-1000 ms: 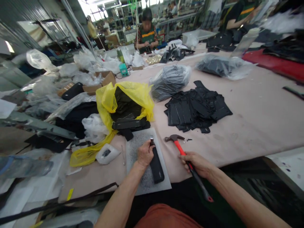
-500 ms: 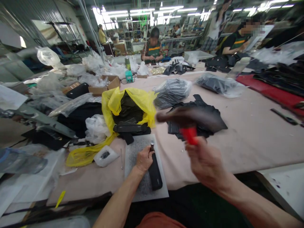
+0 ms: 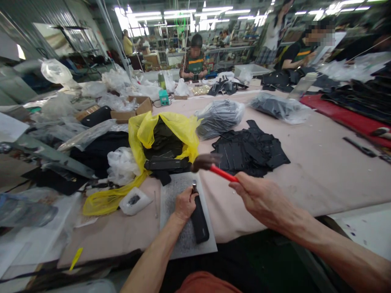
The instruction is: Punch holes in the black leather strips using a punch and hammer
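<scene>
My right hand (image 3: 255, 195) is closed round the red handle of a hammer (image 3: 224, 173). Its dark head, slightly blurred, hangs just above and behind a short metal punch (image 3: 194, 186). My left hand (image 3: 185, 204) pinches that punch upright at the far end of a black strip-shaped piece (image 3: 200, 221); the punch's lower tip is hidden by my fingers. Under the strip lies a grey, speckled board (image 3: 175, 242) at the table's front edge. A thin metal rod (image 3: 156, 204) rests left of the board.
Behind the board, a yellow bag (image 3: 137, 138) holds dark pieces. Black flat pieces (image 3: 250, 150) are heaped to the right, with plastic-wrapped bundles (image 3: 220, 118) beyond. A small white packet (image 3: 134, 201) lies at the left. Across the table a co-worker (image 3: 195, 63) sits.
The hammer has swung down and left, its head now near the punch top. My right hand came with it, while my left hand, the punch and the strip stayed in place.
</scene>
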Demonstrator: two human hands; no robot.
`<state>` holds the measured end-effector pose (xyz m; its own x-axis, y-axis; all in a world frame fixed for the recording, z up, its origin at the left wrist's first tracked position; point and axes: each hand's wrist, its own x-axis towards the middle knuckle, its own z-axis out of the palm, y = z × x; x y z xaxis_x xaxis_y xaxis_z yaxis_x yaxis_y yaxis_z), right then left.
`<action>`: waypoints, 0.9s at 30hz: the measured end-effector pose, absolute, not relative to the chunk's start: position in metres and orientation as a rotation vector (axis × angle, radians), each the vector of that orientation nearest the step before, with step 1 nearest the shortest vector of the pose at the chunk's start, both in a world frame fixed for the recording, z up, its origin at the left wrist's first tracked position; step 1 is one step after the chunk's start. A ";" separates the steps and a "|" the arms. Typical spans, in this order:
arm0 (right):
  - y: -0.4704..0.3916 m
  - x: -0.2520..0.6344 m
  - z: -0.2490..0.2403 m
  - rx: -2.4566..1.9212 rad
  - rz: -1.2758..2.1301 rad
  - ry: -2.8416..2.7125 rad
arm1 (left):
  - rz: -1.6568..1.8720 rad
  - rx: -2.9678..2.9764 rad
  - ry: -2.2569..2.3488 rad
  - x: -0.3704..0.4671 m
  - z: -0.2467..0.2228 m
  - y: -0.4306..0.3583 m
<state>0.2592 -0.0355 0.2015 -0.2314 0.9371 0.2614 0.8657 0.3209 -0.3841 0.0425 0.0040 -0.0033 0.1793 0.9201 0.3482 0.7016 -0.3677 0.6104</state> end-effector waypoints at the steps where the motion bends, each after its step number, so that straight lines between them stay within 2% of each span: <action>1: -0.035 0.258 0.203 -1.587 0.209 -1.994 | 0.989 2.145 1.539 0.042 -0.003 0.004; 3: -0.037 0.256 0.201 -1.547 0.205 -1.792 | 0.982 2.135 1.537 0.042 -0.004 0.004; 8: -0.043 0.267 0.173 -1.696 0.380 -2.240 | 0.960 2.114 1.542 0.042 -0.004 0.005; 10: -0.042 0.278 0.157 -1.811 0.442 -2.160 | 0.964 2.104 1.535 0.042 -0.004 0.004; 16: -0.041 0.309 0.070 -2.031 0.818 -1.760 | 1.006 2.059 1.461 0.041 -0.002 0.004; 19: -0.045 0.309 0.036 -2.198 0.667 -1.787 | 1.034 1.981 1.406 0.040 0.001 0.005; 23: -0.048 0.279 0.035 -2.075 0.271 -1.927 | 1.032 1.858 1.333 0.039 0.006 0.007; 25: -0.051 0.252 0.040 -1.887 0.236 -2.058 | 1.025 1.834 1.320 0.039 0.009 0.007; 27: -0.058 0.224 0.038 -1.728 0.342 -2.186 | 1.019 1.824 1.324 0.040 0.010 0.007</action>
<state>0.2245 -0.0583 0.0380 -0.2078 0.9720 0.1099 0.8921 0.2344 -0.3863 0.0401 0.0073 0.0100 0.1855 0.9598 0.2108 0.4491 -0.2737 0.8506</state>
